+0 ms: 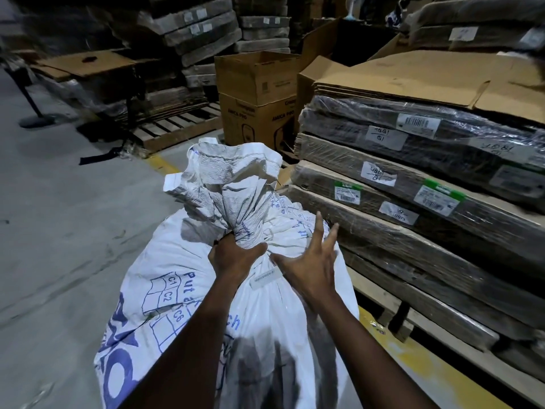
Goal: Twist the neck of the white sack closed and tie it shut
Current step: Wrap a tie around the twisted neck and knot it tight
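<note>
A large, full white sack with blue print stands in front of me on the concrete floor. Its gathered neck is bunched and twisted, with the loose top fanning out above. My left hand is clenched around the base of the neck. Just to the right, my right hand hovers over the sack's shoulder with fingers spread, holding nothing. A small white label strip lies on the sack between my two hands. No cord or tie shows.
Stacks of shrink-wrapped flattened cartons sit on a wooden pallet close on the right. Open cardboard boxes stand behind the sack. More pallets and stacks fill the back left. A yellow floor line runs under the pallet edge.
</note>
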A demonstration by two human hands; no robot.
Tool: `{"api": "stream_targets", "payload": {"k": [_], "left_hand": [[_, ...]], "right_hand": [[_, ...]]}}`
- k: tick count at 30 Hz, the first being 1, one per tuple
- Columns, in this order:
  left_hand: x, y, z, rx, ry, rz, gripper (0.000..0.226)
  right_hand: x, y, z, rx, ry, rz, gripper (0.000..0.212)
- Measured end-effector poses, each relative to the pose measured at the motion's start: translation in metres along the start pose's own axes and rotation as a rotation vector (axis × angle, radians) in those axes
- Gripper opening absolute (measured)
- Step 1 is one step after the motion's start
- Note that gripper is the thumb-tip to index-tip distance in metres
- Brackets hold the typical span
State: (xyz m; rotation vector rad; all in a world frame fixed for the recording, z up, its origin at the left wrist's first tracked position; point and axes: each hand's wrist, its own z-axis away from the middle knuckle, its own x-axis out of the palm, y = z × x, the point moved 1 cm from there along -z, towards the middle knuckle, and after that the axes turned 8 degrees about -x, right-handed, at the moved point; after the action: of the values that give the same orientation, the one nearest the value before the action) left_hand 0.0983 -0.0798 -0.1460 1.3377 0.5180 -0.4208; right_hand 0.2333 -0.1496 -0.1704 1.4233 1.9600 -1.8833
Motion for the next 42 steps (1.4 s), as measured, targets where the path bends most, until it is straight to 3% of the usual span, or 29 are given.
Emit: {"api": "stream_targets", "payload": {"k": [3,7,11,14,17,20,24,30,33,37,40,42], "left_hand": [[0.0,-0.001,-0.001,0.001,0.007,0.025,0.05],[0.003,-0.004,0.0,0.016,0.021,0.007,0.049],[0.003,-0.004,0.0,0.007,0.017,0.018,0.051],[-0.001,-0.005,-0.001,-0.03,-0.028,0.085,0.059],[-0.004,-0.011,-0.002,-0.085,-0.077,0.219,0.084],[-0.001,-0.024,-0.01,-0.083,-0.085,0.274,0.087],[-0.001,-0.018,-0.007,-0.067,-0.105,0.266,0.089],[-0.004,-0.01,0.0,-0.025,-0.108,0.223,0.068],[-0.006,-0.008,0.002,0.002,-0.097,0.248,0.056],[-0.004,-0.008,0.002,0.013,-0.096,0.239,0.064],[-0.001,-0.012,-0.002,0.011,-0.07,0.188,0.085],[0.0,-0.013,-0.002,0.013,-0.076,0.188,0.087]], "right_hand": [[0.002,0.009,-0.007,0.054,-0.001,-0.113,0.092],[-0.003,0.01,-0.009,-0.011,0.175,0.124,0.039],[-0.007,-0.005,-0.009,-0.059,0.237,0.026,0.014],[-0.009,-0.012,-0.017,-0.065,0.208,-0.182,0.017],[-0.013,-0.015,-0.022,0.039,0.203,-0.301,0.026],[-0.019,-0.009,-0.024,0.228,0.33,-0.33,0.023],[-0.015,-0.01,-0.025,0.303,0.366,-0.357,0.021],[0.007,-0.032,-0.017,0.122,0.075,-0.327,0.013],[0.021,-0.037,-0.015,-0.046,-0.088,-0.127,0.029],[0.027,-0.039,-0.016,-0.139,-0.274,-0.057,0.032],[0.027,-0.038,-0.014,-0.156,-0.305,-0.071,0.02],[0.027,-0.038,-0.014,-0.165,-0.326,-0.088,0.024]]}}
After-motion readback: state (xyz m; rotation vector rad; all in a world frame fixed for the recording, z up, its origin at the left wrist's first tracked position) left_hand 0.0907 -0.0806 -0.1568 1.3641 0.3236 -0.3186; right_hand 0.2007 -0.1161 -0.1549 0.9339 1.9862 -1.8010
